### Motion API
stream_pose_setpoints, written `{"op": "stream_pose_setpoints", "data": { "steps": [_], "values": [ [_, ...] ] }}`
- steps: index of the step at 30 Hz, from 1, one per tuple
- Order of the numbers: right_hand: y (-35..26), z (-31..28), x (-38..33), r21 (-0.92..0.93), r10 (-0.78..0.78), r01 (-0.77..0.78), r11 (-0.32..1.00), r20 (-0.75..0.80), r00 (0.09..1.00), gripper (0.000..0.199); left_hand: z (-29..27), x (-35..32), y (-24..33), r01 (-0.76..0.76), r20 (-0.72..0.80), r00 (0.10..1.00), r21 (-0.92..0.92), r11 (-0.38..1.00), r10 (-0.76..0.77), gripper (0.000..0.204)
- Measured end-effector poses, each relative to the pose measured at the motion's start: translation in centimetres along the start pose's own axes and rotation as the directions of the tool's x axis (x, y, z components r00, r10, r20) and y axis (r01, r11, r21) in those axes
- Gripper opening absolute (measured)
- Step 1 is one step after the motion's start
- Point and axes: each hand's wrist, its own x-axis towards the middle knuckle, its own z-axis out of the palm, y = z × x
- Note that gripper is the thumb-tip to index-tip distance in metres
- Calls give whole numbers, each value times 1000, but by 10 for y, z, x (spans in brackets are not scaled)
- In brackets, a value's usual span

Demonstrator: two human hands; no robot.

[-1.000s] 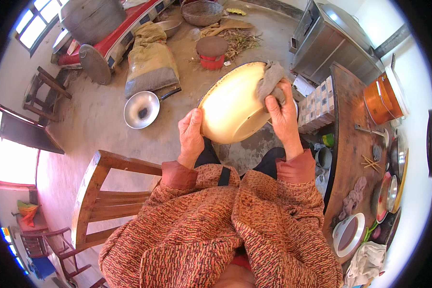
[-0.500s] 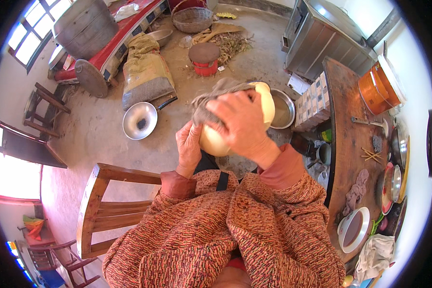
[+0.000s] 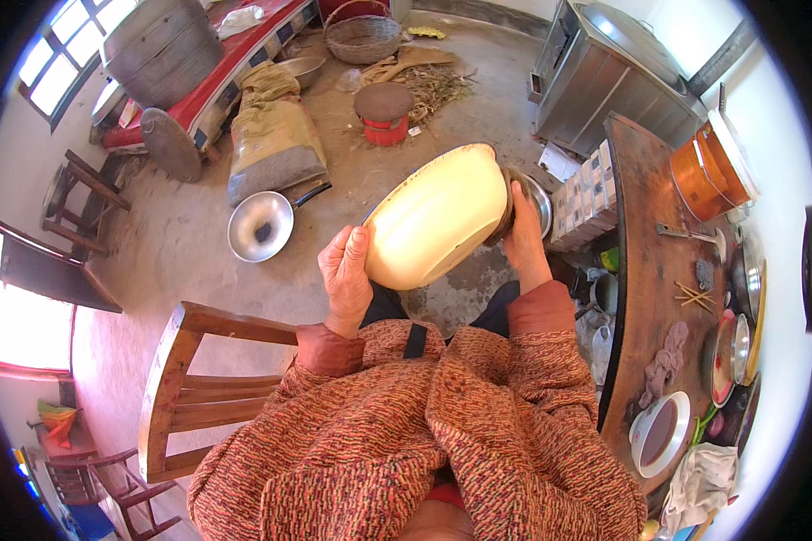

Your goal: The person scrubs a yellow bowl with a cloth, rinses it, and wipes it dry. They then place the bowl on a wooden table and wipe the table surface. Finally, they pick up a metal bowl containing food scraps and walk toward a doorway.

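A cream-yellow enamel basin (image 3: 438,221) with a dark rim is tilted in the air above my lap, its outer side showing. My left hand (image 3: 345,275) grips its left edge, thumb on the outside. At the opposite edge, my right hand (image 3: 525,239) holds a grey-brown cloth (image 3: 507,207) against the basin; the hand's fingers are partly hidden. Behind the right hand, a metal basin (image 3: 542,206) on the floor shows only in part.
A wooden chair (image 3: 189,388) stands at my left. To the right, a wooden worktop (image 3: 645,261) carries an orange bucket (image 3: 708,171), a cleaver-like tool and a white bowl (image 3: 660,433). On the floor ahead lie a pan (image 3: 260,227), a sack (image 3: 275,149) and a red round stool (image 3: 385,113).
My right hand and the cloth have moved from the basin's upper face to its right edge. The basin has turned, showing more of its outer side. My left hand keeps its grip.
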Motion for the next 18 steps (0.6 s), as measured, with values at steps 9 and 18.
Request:
{"op": "stream_pose_setpoints", "data": {
  "steps": [9, 18],
  "values": [
    [57, 23, -37, 526, 176, -363, 769, 371, 912, 40, 28, 2, 5, -225, 68, 974, 382, 896, 216, 35],
    [52, 32, -69, 618, 219, -557, 555, 537, 815, 77, 37, 13, -22, -765, 693, 643, 605, 221, 326, 29]
  ]
}}
